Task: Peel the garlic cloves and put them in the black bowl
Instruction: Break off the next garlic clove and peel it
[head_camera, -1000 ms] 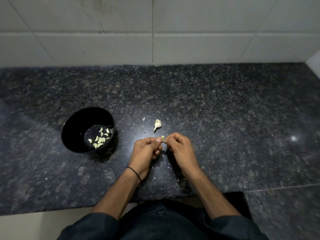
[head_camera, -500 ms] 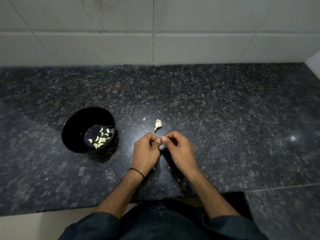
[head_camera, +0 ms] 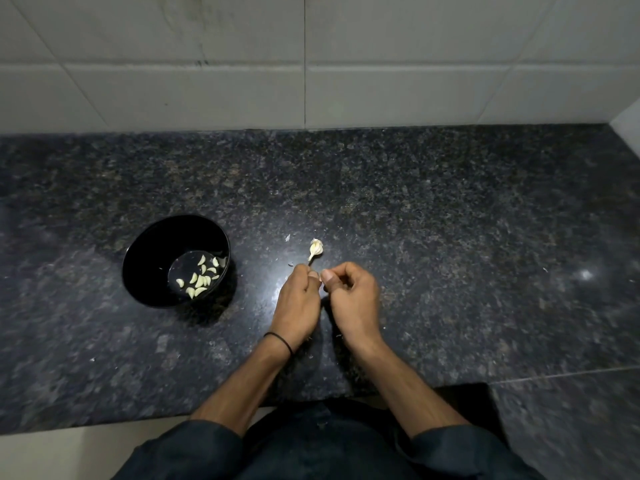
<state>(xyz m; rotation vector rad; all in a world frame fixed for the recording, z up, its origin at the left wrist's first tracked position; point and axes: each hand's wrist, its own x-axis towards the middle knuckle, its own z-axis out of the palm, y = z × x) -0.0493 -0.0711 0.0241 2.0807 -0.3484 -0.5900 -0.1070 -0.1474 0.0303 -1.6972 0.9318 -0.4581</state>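
A black bowl (head_camera: pixel 145 261) stands on the dark granite counter, left of my hands, with several peeled pale cloves (head_camera: pixel 200 280) in its bottom. My left hand (head_camera: pixel 298 303) and my right hand (head_camera: pixel 353 296) meet fingertip to fingertip above the counter, both with curled fingers pinching a small garlic clove that the fingers almost wholly hide. Just beyond the fingertips lies a garlic bulb remnant with a stalk (head_camera: pixel 315 248).
Small flakes of garlic skin (head_camera: pixel 287 238) lie scattered on the counter around and under my hands. A white tiled wall (head_camera: pixel 311 64) closes the back. The counter's front edge (head_camera: pixel 104 419) runs just ahead of my body.
My hands have drawn closer together and turned slightly, and the clove that showed between the fingertips a second ago is now covered by them. Bowl and bulb remnant have not moved.
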